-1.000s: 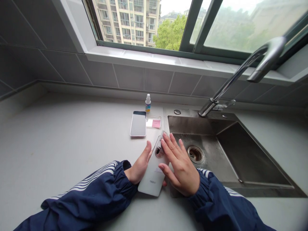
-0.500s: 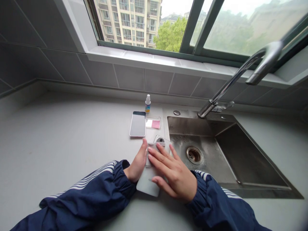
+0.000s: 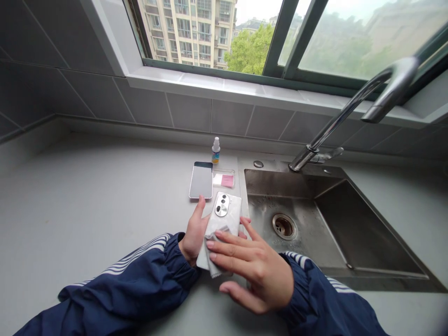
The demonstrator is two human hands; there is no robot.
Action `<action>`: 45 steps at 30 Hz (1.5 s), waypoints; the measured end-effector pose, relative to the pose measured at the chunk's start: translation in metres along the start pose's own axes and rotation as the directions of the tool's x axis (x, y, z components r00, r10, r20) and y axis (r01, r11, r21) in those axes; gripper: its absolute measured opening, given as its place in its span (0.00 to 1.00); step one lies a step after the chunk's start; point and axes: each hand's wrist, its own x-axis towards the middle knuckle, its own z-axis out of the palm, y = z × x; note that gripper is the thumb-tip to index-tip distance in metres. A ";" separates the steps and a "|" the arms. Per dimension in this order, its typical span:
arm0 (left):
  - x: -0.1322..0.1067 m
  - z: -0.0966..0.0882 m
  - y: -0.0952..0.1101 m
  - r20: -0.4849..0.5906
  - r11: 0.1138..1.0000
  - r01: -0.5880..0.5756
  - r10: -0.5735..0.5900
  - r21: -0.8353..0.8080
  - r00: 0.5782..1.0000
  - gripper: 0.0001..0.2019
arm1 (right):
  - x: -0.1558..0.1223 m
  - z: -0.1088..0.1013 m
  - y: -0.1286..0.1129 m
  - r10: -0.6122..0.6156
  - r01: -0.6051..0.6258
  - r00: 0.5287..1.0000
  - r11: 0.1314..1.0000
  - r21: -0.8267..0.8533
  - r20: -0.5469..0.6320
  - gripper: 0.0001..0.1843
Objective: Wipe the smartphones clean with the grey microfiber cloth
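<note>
My left hand (image 3: 194, 235) is closed around a white smartphone (image 3: 230, 208), held back side up and tilted above the counter. Its fingertips come out past the phone's right edge. The round camera module (image 3: 222, 204) faces up at the phone's far end. Across the phone's lower back lies a small grey cloth (image 3: 214, 266) with a zigzag edge. My right hand (image 3: 254, 266) presses and holds this cloth under its long fingers, the thumb sticking out to the side. Just beyond the phone, another phone (image 3: 201, 181) lies with its grey face up, beside a clear case (image 3: 224, 171).
A pink-and-white slip (image 3: 227, 180) shows inside the clear case. Behind it stands a small white-capped bottle (image 3: 216, 151). On the right are a steel sink (image 3: 280, 205) and a curved tap (image 3: 336, 121). The grey counter (image 3: 105, 200) runs back to a tiled wall under a window.
My right hand and the cloth have slid down the phone toward me. The camera module, mostly covered before, now shows fully. My left thumb has shifted slightly left and up.
</note>
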 end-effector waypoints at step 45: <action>0.002 -0.009 -0.012 0.111 0.971 0.058 -0.086 0.233 0.990 0.39 | -0.010 0.009 0.025 0.370 -0.407 0.908 0.891 -0.204 -0.197 0.38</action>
